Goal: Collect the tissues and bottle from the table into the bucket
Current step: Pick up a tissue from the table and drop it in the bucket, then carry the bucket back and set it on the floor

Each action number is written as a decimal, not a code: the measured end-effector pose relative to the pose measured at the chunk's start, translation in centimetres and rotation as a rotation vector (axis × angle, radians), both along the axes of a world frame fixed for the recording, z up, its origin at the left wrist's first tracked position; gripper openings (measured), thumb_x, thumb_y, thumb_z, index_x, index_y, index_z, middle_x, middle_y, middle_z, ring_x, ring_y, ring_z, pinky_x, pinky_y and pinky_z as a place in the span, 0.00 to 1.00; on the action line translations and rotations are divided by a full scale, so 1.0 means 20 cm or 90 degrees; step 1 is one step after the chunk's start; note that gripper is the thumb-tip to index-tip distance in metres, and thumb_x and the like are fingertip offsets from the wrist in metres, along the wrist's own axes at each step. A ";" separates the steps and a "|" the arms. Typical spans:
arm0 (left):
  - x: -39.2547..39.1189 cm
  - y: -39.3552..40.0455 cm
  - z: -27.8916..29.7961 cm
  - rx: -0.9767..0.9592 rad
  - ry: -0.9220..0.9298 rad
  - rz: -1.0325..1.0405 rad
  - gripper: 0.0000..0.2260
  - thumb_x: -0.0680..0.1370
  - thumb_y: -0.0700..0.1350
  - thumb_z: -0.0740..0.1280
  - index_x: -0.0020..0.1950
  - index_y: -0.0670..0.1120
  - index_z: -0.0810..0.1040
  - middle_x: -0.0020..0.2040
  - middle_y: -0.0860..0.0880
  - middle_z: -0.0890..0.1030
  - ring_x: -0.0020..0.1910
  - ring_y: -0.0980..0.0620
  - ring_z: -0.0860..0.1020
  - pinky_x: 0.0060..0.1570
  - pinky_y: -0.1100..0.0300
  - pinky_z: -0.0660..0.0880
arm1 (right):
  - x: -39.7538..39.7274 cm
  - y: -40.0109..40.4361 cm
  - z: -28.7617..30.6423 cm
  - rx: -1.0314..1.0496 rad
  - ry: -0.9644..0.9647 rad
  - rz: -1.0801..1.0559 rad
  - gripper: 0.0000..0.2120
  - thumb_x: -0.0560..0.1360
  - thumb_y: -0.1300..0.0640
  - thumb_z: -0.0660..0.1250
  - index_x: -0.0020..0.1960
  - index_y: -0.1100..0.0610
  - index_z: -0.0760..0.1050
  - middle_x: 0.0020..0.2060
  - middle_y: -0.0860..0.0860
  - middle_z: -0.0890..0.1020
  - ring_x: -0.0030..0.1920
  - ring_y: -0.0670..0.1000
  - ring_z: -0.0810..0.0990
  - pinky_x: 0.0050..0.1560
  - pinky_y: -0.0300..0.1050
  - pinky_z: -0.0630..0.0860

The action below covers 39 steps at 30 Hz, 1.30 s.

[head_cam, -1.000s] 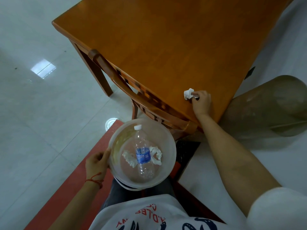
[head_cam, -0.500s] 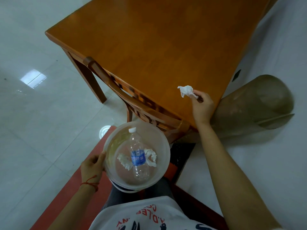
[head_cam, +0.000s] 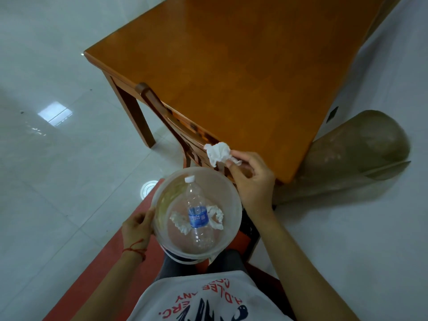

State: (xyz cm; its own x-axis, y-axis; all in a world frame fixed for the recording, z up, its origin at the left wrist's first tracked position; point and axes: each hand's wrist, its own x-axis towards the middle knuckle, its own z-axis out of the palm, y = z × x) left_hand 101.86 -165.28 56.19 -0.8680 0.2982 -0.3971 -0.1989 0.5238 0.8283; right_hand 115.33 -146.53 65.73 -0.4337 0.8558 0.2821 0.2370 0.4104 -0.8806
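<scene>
A translucent white bucket (head_cam: 159, 200) rests on my lap, and my left hand (head_cam: 137, 224) grips its left rim. Inside it lies a clear plastic bottle (head_cam: 196, 214) with a blue label and white cap, flanked by two crumpled white tissues (head_cam: 179, 222). My right hand (head_cam: 251, 181) pinches another crumpled white tissue (head_cam: 217, 154) between thumb and fingers, just above the bucket's far right rim and in front of the table's near edge. The orange wooden table (head_cam: 254, 66) top shows nothing on it.
A wooden chair back (head_cam: 166, 117) is pushed against the table's near edge, right behind the bucket. A brownish bin (head_cam: 361, 154) lies on its side on the white tiled floor at the right. A red strip (head_cam: 102, 269) runs under my legs.
My right hand lifted the tissue off the table's near edge and carried it toward me and left, to just above the bucket's rim. The left hand kept its hold on the bucket.
</scene>
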 end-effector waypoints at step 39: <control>-0.77 -0.66 -0.05 -0.023 -0.037 0.243 0.12 0.75 0.45 0.66 0.32 0.42 0.78 0.32 0.41 0.78 0.35 0.45 0.75 0.42 0.47 0.76 | -0.91 -0.42 -0.46 -0.258 -0.332 0.171 0.14 0.74 0.57 0.66 0.58 0.59 0.77 0.50 0.56 0.83 0.49 0.51 0.79 0.55 0.50 0.77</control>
State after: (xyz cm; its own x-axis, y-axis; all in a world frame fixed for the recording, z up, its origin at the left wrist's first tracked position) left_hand 86.38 -178.57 55.14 -0.8897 -0.0580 -0.4529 -0.4314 0.4319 0.7921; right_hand 97.21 -154.87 56.60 -0.6363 0.6938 -0.3374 0.6060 0.1787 -0.7752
